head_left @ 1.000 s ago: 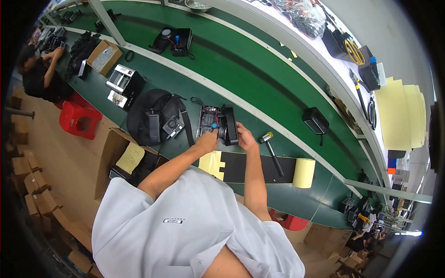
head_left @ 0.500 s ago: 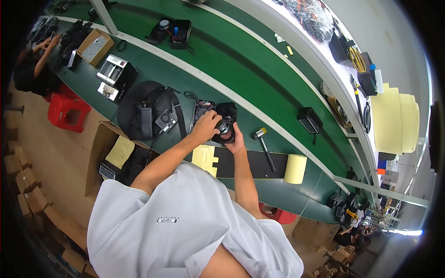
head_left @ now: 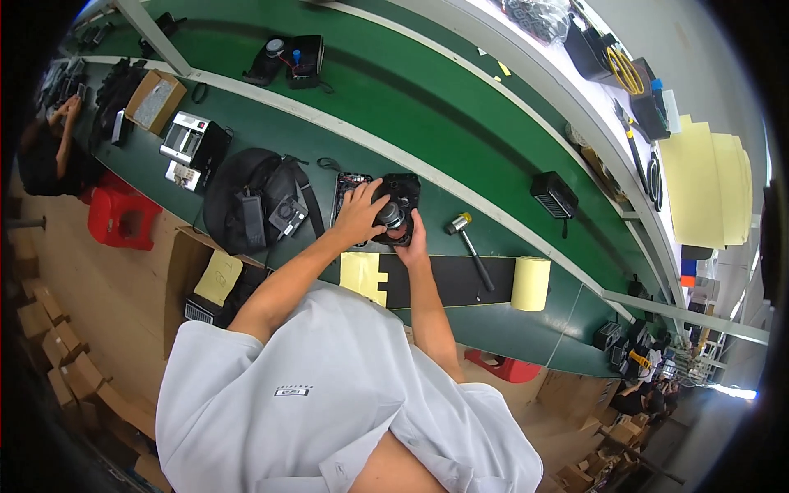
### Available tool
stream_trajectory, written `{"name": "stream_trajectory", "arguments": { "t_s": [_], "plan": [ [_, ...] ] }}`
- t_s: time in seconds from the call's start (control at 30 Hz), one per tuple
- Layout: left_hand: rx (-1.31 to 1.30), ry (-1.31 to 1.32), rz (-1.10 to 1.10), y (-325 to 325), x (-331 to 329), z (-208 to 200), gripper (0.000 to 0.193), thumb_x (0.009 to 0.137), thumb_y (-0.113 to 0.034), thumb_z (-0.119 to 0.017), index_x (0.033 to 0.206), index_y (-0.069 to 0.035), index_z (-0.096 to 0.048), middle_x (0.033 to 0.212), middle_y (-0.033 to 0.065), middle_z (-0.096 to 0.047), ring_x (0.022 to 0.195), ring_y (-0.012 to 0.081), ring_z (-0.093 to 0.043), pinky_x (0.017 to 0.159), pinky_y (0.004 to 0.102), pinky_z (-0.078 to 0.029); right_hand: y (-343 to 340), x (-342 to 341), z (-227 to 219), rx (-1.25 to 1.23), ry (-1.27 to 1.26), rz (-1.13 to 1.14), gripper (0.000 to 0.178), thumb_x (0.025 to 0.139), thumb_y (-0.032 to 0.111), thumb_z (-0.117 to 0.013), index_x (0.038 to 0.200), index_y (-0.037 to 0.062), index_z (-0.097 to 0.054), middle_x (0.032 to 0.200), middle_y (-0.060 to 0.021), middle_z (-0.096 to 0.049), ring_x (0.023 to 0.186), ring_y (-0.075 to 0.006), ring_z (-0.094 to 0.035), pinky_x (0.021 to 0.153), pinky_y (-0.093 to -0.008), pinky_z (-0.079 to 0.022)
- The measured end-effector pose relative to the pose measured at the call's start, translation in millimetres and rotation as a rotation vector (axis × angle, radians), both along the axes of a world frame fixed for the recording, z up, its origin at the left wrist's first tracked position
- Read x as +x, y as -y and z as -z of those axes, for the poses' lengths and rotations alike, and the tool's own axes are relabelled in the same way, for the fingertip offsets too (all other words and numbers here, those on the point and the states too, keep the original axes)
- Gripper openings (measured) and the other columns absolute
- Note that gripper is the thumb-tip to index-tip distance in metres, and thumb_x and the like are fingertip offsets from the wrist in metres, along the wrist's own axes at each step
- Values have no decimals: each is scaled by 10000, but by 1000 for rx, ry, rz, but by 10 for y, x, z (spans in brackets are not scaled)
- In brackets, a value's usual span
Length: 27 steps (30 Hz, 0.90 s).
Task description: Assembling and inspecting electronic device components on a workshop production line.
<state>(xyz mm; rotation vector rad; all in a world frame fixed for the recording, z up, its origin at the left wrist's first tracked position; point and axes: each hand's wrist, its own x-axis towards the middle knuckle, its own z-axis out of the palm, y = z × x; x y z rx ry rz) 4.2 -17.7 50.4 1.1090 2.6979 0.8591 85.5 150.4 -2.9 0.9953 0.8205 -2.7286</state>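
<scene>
A black plastic housing half (head_left: 403, 187) sits on the green bench in front of me, with a round speaker (head_left: 389, 215) with a grey magnet at it. My left hand (head_left: 355, 215) comes in from the left and curls its fingers and thumb around the speaker's left side. Gripping the housing's right edge is my right hand (head_left: 417, 240), its thumb along the side. Partly under my left hand lies another open housing half (head_left: 352, 182) with electronics inside. Whether the speaker is seated in the housing, I cannot tell.
A hammer (head_left: 474, 253) lies right of my hands on a black foam strip (head_left: 448, 282) with a yellow roll (head_left: 531, 284) at its end. To the left are a black bag (head_left: 246, 193), a small machine (head_left: 194, 141) and an open carton (head_left: 182, 275). A co-worker (head_left: 51, 156) sits far left.
My left hand has shifted slightly left on the speaker, its fingers spreading wider. My right hand still grips the housing's edge. The whole view has turned a little.
</scene>
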Motion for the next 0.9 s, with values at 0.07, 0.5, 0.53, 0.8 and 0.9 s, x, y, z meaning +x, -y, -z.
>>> {"name": "stream_trajectory", "arguments": {
  "t_s": [0.07,0.5,0.53,0.8,0.9],
  "plan": [
    [-35,-3,14,14,-8,32,742,636,-311,-864,1309,-130,-610,1532,158,-328,1358,355,-332,1041,491,-318,1,10,0,-48,-84,-10,474,1007,463,-468,1269,86,-583,1215,-95,-661,1079,-261,-642,947,-432,-513],
    [8,237,161,-96,-129,-30,704,628,-167,-853,1274,-114,-578,1220,122,-616,1207,291,-522,931,422,-351,141,-109,68,92,-24,122,477,1007,501,-462,1245,110,-594,1155,-72,-675,1013,-213,-661,884,-378,-543],
    [4,234,184,-102,-146,-48,703,639,-174,-852,1286,-113,-585,1227,128,-621,1193,287,-537,930,420,-352,131,-96,90,84,-54,111,477,1007,501,-462,1245,110,-594,1155,-72,-675,1013,-213,-661,884,-378,-543],
    [-75,287,169,-151,-166,29,526,677,-169,-825,1175,-110,-668,1102,111,-691,1147,264,-586,917,409,-373,91,-90,276,166,-50,71,512,1047,486,-380,1198,53,-606,1167,-100,-668,996,-242,-668,849,-384,-539],
    [-198,187,216,-149,-136,119,509,697,-198,-816,1176,-118,-667,1109,89,-691,1136,245,-582,923,402,-366,52,-128,259,935,179,-135,472,1050,390,-380,1044,12,-662,1106,-184,-671,933,-341,-654,811,-438,-510]
  ]
}}
